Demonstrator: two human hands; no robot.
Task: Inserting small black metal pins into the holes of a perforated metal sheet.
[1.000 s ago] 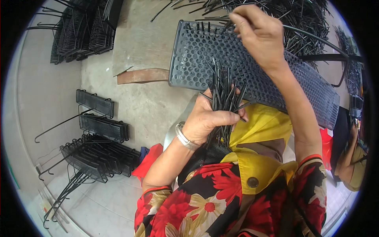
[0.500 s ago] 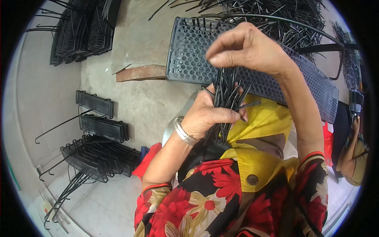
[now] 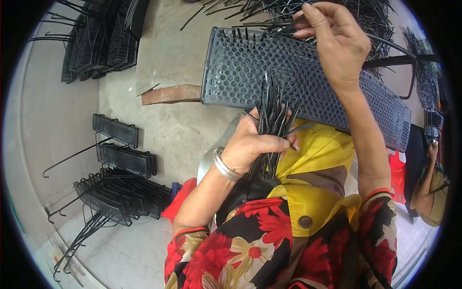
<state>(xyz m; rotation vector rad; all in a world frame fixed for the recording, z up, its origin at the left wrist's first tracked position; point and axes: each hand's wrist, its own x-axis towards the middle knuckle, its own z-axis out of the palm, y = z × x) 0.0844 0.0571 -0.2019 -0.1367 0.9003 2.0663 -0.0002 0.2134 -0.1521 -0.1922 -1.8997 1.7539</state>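
My left hand [image 3: 245, 144] is closed round a bundle of thin black strips [image 3: 273, 115], their tips pointing up and a few splaying out sideways. Past that bundle lies a long black perforated metal panel [image 3: 236, 77], set at a slant from far left to near right. Several short black pieces [image 3: 236, 33] stand upright in holes along its far left edge. Over the panel's far edge is my right hand [image 3: 339, 48], thumb and fingers pinched together. A dark sliver shows at its fingertips, too small to name.
A heap of loose black strips [image 3: 346, 17] lies beyond the panel, with a black frame bar [image 3: 399, 62] beside it. Black mesh baskets with hooked rods [image 3: 125, 192] are at left; more stacked black racks [image 3: 101, 43] stand far left. Another person's arm [image 3: 426, 178] shows at right.
My right hand has moved up and to the right, from just above the bundle to the panel's far edge. My left hand stays almost in place, still gripping the strips.
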